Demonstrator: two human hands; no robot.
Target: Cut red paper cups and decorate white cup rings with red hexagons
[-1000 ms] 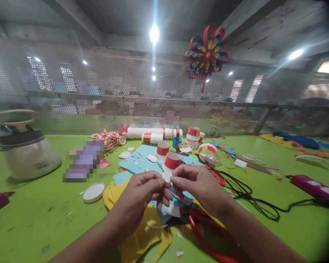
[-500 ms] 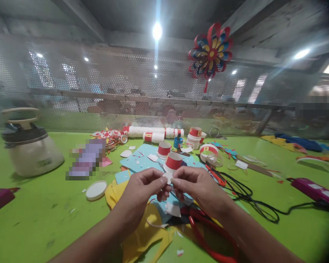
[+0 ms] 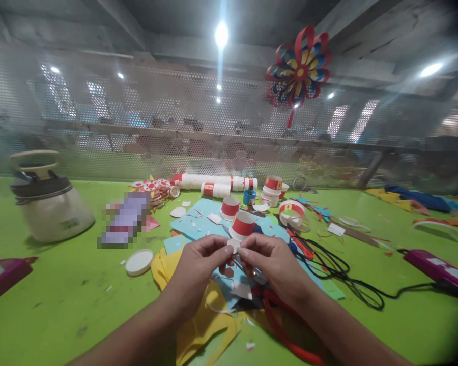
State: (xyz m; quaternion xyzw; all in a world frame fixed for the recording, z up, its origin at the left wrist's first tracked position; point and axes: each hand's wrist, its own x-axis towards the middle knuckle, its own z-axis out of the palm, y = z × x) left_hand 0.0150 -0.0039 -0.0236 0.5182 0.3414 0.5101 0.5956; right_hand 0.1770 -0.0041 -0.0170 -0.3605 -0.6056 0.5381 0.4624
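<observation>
Between the fingertips of both hands is a small white piece of paper point(image 3: 234, 246). My left hand point(image 3: 204, 256) pinches its left side, thumb on top. From the other side, my right hand point(image 3: 269, 259) grips it between thumb and forefinger. Just beyond the fingers stands a red and white paper cup piece point(image 3: 242, 226), with a second red cup piece point(image 3: 229, 207) behind it. Below the hands lie a white paper scrap point(image 3: 241, 290), yellow sheets point(image 3: 202, 330) and red-handled scissors point(image 3: 286, 330), partly covered by the right forearm.
Light blue paper point(image 3: 193, 223) spreads under the cups. A large jug point(image 3: 57, 208) stands at left, near a white lid point(image 3: 139, 262). Black cable point(image 3: 361, 284) runs right to a purple tool point(image 3: 438, 267). Paper cup stacks point(image 3: 216, 190) lie at the back below a hanging paper flower point(image 3: 299, 72).
The view has shifted slightly, so the table things sit a little to the right. Both hands keep their pinch on the small white paper, with only slight finger movement.
</observation>
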